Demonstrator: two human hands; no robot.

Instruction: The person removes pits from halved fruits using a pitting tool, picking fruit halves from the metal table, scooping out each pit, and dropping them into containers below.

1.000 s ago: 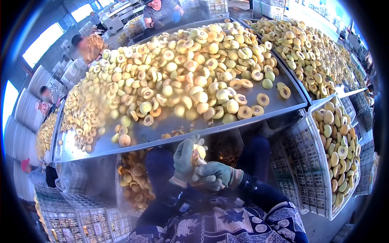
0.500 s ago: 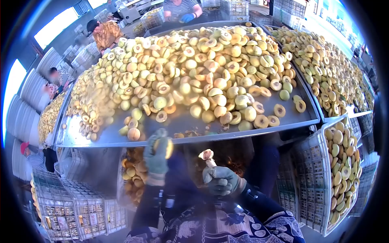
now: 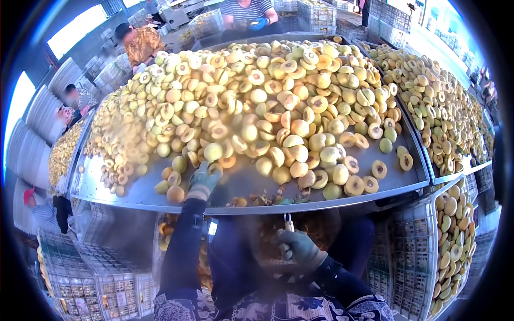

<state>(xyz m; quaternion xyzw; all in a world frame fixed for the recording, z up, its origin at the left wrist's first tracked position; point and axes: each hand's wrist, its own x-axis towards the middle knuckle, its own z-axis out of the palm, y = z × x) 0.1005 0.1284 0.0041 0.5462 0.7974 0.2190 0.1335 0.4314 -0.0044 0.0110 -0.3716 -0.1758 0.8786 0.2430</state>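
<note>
My left hand [image 3: 203, 181], in a grey-green glove, reaches over the near edge of the metal table [image 3: 243, 188]. Its fingers close on a peach half [image 3: 215, 169] at the front of the pile, beside a whole-looking greenish peach [image 3: 212, 152]. In my right hand [image 3: 302, 250], gloved alike, is a pitting tool [image 3: 289, 222] with a pale handle and a small metal loop pointing up. That hand is below the table edge, above my lap. Many halved peaches [image 3: 257, 77] cover the table, some with a brown hollow showing.
Scraps [image 3: 262, 199] lie along the table's front edge. A crate of peach halves [image 3: 452, 235] stands at right, and stacked crates [image 3: 101, 273] at left. Across the table are a person in stripes [image 3: 247, 12] and another in an orange-brown top [image 3: 144, 44].
My left hand has moved forward from below the table edge, where it held a yellow piece, to the peaches. My right hand has dropped slightly; the tool's tip, which bore a pinkish-brown lump, is bare.
</note>
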